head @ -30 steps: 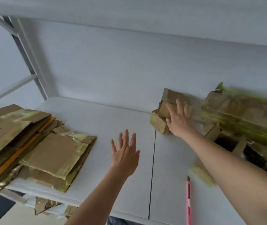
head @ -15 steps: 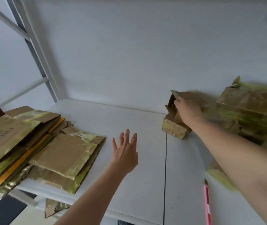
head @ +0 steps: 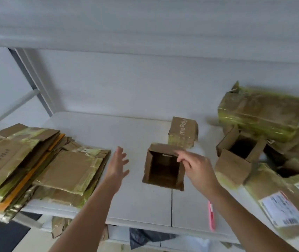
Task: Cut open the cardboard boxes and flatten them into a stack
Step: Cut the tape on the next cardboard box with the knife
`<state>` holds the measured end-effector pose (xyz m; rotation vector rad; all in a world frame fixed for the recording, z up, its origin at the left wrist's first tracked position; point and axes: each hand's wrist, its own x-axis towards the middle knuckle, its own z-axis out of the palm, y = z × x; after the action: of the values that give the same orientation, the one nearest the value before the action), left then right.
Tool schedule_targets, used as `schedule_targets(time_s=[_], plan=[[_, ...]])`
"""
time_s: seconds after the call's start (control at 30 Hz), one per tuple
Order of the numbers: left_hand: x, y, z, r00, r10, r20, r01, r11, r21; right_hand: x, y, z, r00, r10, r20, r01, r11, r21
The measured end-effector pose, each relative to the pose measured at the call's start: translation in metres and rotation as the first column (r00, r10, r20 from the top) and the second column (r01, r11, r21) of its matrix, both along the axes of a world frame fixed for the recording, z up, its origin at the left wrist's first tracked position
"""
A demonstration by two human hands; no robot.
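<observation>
Small open cardboard box [head: 164,167] stood on the white table [head: 94,128], mouth up toward the camera, flaps raised, straddling the table's centre seam. Right hand [head: 197,168] was at the box's right rim, fingers loosely curled, fingertips at or just over the near-right flap; blur hid whether they pinched the flap or only touched it, so grip could not be told. Left hand [head: 117,165] hung apart from the box on its left, fingers spread, holding nothing.

Pink utility knife [head: 211,217] lay on the table near the front edge, just under the right forearm, untouched. Flattened stack [head: 36,160] sat at far left. A second small box marked "moody" [head: 183,132] stood behind the open one; a pile of uncut boxes [head: 261,142] crowded the right side.

Judgement: step in hand looked like settling this box into position for cutting. To do it well:
- Bring the left hand in to brace the box's left wall so it does not skid.
- Turn the box so the taped bottom seam is reachable before taking up the knife.
- Keep the bracing fingers clear of the blade's line.
- Slit tape only, then fold along existing creases.
</observation>
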<state>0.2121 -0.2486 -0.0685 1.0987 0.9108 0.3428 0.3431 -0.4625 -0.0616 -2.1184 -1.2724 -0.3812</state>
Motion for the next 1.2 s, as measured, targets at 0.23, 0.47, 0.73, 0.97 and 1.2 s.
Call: schedule_targets(time_s=[0.23, 0.47, 0.73, 0.97, 1.2], plan=[[-0.019, -0.014, -0.029, 0.906, -0.342, -0.248, 0.324, 0.939, -0.112, -0.059, -0.04, -0.027, 0.871, -0.002, -0.492, -0.057, 0.993, -0.105], [-0.001, -0.039, -0.031, 0.859, -0.385, -0.338, 0.396, 0.917, -0.039, -0.047, -0.049, -0.031, 0.547, -0.222, -0.807, 0.237, 0.966, -0.105], [0.022, -0.063, -0.013, 0.942, -0.271, -0.197, 0.289, 0.955, 0.069, -0.043, -0.044, -0.014, 0.339, -0.053, -0.939, 0.187, 0.982, 0.013], [0.015, -0.079, -0.013, 0.967, -0.196, -0.161, 0.228, 0.95, 0.212, -0.034, -0.059, -0.03, 0.435, -0.027, -0.9, 0.122, 0.992, 0.03], [0.007, -0.09, -0.011, 0.955, -0.289, -0.069, 0.296, 0.947, 0.124, -0.062, -0.066, -0.035, 0.418, -0.026, -0.908, 0.143, 0.989, 0.038]])
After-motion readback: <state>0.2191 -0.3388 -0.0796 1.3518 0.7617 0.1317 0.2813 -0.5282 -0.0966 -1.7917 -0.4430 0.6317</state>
